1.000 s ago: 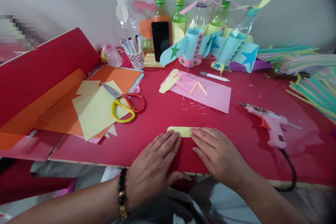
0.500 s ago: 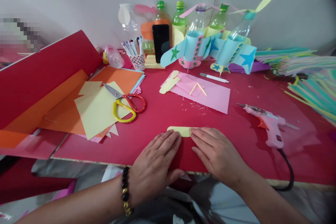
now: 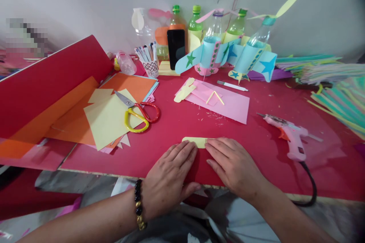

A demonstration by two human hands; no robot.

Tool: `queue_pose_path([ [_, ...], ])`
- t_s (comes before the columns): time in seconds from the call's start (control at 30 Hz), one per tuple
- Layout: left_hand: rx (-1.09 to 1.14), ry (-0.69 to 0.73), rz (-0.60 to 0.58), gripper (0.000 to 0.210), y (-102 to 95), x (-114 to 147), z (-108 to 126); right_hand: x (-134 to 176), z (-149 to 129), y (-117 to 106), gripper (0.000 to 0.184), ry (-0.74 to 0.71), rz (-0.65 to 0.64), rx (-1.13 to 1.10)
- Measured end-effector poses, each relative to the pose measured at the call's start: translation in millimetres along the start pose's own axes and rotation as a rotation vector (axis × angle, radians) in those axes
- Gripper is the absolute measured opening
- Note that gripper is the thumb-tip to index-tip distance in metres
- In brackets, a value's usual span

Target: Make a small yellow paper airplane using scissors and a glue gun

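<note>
A narrow pale-yellow paper strip (image 3: 200,143) with a rounded left end lies flat near the table's front edge. My left hand (image 3: 173,169) rests flat, its fingertips pressing the strip's left part. The fingers of my right hand (image 3: 230,163) are stretched out over the right end and hide it. Beyond the strip lies a pink paper sheet (image 3: 235,106) carrying a pale-yellow paper cutout (image 3: 184,90) and two thin yellow strips (image 3: 215,97). Scissors (image 3: 137,114) with one red and one yellow handle lie to the left on yellow paper (image 3: 107,121).
A pink glue gun (image 3: 296,142) lies at the right, its cord running over the front edge. Decorated bottles (image 3: 211,51), a black phone (image 3: 176,49) and a cup of pens (image 3: 150,67) line the wall. Orange sheets (image 3: 128,83) spread left; coloured strips (image 3: 339,95) lie far right.
The camera view has shifted slightly. Both hands stay on the yellow strip in nearly the same place.
</note>
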State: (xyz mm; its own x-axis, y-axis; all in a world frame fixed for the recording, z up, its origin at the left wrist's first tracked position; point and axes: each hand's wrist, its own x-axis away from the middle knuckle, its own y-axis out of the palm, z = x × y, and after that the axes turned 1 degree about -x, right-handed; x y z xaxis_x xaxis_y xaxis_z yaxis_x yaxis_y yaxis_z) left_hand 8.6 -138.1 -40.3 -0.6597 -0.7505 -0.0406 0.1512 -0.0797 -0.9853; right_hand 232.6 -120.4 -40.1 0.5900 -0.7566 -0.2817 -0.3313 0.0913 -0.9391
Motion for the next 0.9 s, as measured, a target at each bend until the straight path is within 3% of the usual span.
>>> queue_pose_path([
  [0.17, 0.002, 0.013, -0.019, 0.071, -1.5, -1, 0, -1, -1, 1, 0.029, 0.004, 0.004, -0.003],
  [0.3, 0.002, 0.018, -0.004, 0.071, -2.2, 0, 0, 4, 16, -13, 0.023, 0.044, 0.144, -0.06],
  [0.37, 0.005, 0.019, 0.011, 0.071, -1.6, 0, 0, 14, 33, -27, 0.019, 0.159, 0.288, -0.03],
  [0.47, 0.015, 0.015, 0.044, 0.069, -0.6, 1, -1, 38, 62, -51, 0.015, 0.468, 0.416, 0.201],
  [0.57, 0.02, 0.01, 0.071, 0.066, -0.4, 1, 0, 69, 86, -65, 0.023, 0.752, 0.253, 0.342],
  [0.73, 0.024, 0.006, 0.097, 0.063, -1.7, 0, 2, 102, 109, -60, 0.036, 0.93, 0.096, 0.304],
  [0.83, 0.019, 0.002, 0.104, 0.061, -2.3, 0, 4, 104, 118, -55, 0.041, 1.071, 0.11, 0.214],
  [0.9, 0.017, 0.0, 0.103, 0.06, -2.3, 1, 4, 103, 122, -53, 0.04, 1.065, 0.191, 0.032],
])
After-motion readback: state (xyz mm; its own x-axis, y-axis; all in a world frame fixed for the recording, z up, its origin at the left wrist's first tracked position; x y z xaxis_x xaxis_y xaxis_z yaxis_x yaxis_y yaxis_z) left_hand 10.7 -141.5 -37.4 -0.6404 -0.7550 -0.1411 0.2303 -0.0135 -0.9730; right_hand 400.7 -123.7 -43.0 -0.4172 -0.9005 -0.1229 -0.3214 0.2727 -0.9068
